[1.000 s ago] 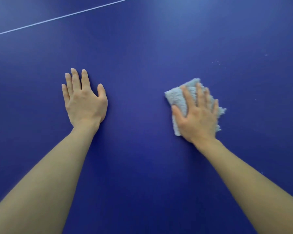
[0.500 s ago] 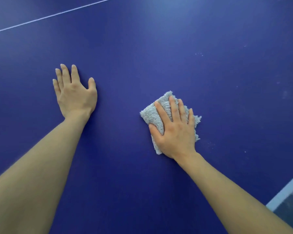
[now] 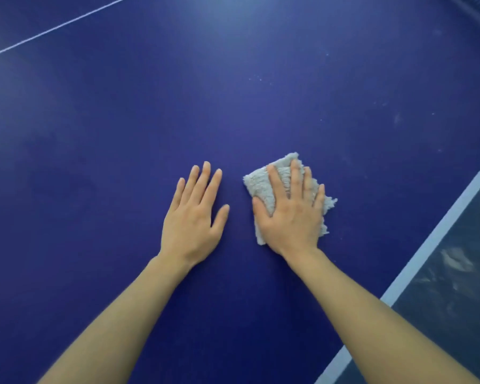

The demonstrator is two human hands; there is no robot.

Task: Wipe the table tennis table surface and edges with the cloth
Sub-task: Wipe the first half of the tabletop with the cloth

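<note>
- Right hand (image 3: 288,214) presses flat, fingers straight, on the cloth (image 3: 261,184).
- Left hand (image 3: 193,214) lies flat, released, on the table (image 3: 122,120), beside the cloth.

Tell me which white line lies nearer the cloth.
The broad edge line on the right, beside the floor; the thin line at upper left lies much farther from the cloth.

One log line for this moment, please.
phase: surface wipe | right hand: flat on cloth | left hand: flat on table | white edge line: right of cloth, untouched
</note>
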